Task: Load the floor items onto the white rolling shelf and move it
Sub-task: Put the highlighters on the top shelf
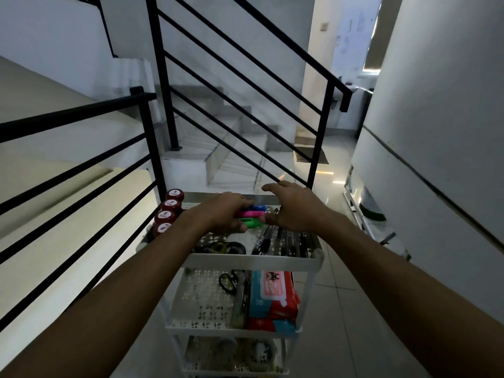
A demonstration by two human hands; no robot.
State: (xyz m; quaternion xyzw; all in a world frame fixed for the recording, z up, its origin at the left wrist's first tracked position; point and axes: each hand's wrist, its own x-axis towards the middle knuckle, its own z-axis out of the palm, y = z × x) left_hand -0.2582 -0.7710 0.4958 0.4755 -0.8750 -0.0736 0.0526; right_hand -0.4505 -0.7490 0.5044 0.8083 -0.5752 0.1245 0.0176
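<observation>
Nearest us, our two bare forearms reach out over the white rolling shelf [253, 260], which stands on the tiled floor beside the black stair railing [161, 85]. On the top tier's left edge, four red-capped bottles [167, 212] stand in a row running from near to far. Just right of them our left hand [223, 214] curls its fingers around a stack of highlighters [252, 215], blue, pink and green. Touching the stack's right end, our right hand [293, 207] lies palm down with fingers spread and relaxed, gripping nothing we can see. Nearer on that tier lie tape rolls [222, 246], then black pens [283, 241] to the right. On the middle tier, scissors [227, 281] lie left of a red wipes pack [274, 298].
</observation>
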